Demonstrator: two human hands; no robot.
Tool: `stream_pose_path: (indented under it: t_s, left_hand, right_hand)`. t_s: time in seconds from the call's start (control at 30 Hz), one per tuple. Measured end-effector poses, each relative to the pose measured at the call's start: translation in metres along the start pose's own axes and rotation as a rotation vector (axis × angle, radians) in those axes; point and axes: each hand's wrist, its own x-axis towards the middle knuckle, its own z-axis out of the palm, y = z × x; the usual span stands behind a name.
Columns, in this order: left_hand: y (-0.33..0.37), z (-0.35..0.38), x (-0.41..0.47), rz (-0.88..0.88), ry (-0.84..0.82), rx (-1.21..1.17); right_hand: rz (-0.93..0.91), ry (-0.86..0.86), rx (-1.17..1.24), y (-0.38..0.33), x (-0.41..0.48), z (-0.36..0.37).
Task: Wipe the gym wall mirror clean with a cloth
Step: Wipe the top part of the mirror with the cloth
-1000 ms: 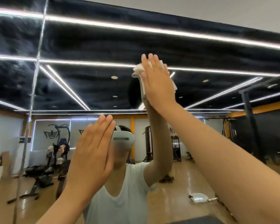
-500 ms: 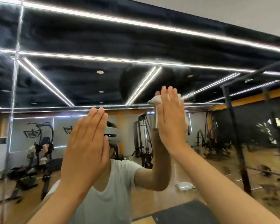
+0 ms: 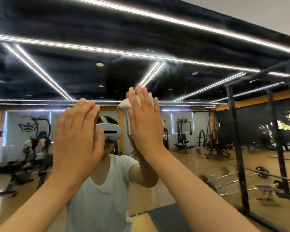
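Note:
The gym wall mirror [image 3: 199,52] fills the view and reflects a black ceiling with light strips, a person and the gym floor. My right hand [image 3: 145,121] lies flat with straight fingers and presses a white cloth [image 3: 124,105] against the glass near the centre. The cloth shows above and to the left of the fingers; most of it is hidden under the palm. My left hand [image 3: 77,136] is raised flat beside it, fingers straight, palm toward the mirror, holding nothing. A wiped, darker patch [image 3: 117,76] shows just above the cloth.
The reflection shows a black rack frame [image 3: 238,148] and barbells [image 3: 261,172] at the right, exercise machines [image 3: 33,148] at the left, and a wooden floor. The top right corner holds a bare grey wall [image 3: 266,12] above the mirror's upper edge.
My right hand has slid the cloth down the glass from high up to face level. The view has tilted down and right. My left hand stayed raised and flat.

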Motion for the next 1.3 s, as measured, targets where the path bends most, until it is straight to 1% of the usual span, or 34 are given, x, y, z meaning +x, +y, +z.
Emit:
stream_pose_path:
  t_s: [0.17,0.3,0.43,0.53,0.7,0.8,0.9,1.03,1.07,1.2,1.3]
  left_hand:
    - [0.046,0.019,-0.002,0.073,-0.019,-0.033]
    - [0.092,0.041,0.0,0.1,-0.008,-0.045]
    - [0.15,0.073,0.016,0.063,0.024,-0.093]
    - [0.185,0.093,0.026,0.045,0.053,-0.087]
    - [0.202,0.12,0.018,0.005,0.039,0.009]
    - [0.201,0.127,0.011,0.007,0.022,0.067]
    - [0.201,0.129,0.011,0.014,0.018,0.073]
    - [0.2,0.131,0.009,0.029,0.052,0.067]
    - [0.2,0.131,0.008,0.034,0.061,0.068]
    - [0.2,0.132,0.008,0.041,0.077,0.071]
    - [0.199,0.131,0.008,0.048,0.064,0.048]
  right_hand:
    - [0.043,0.006,0.027,0.046,0.003,-0.014]
    - [0.082,0.014,0.022,0.103,0.002,-0.03]
    - [0.085,0.01,0.003,0.167,-0.001,-0.045]
    - [0.095,0.016,-0.017,0.211,-0.005,-0.055]
    - [0.108,0.025,-0.03,0.273,-0.013,-0.07]
    - [0.134,0.048,-0.039,0.296,-0.017,-0.075]
    - [0.16,0.067,-0.013,0.299,-0.019,-0.072]
    - [0.23,0.094,0.024,0.275,-0.019,-0.065]
    - [0.217,0.094,0.016,0.263,-0.019,-0.064]
    - [0.05,0.068,0.005,0.202,-0.01,-0.047]
    - [0.041,0.099,-0.026,0.177,0.002,-0.036]
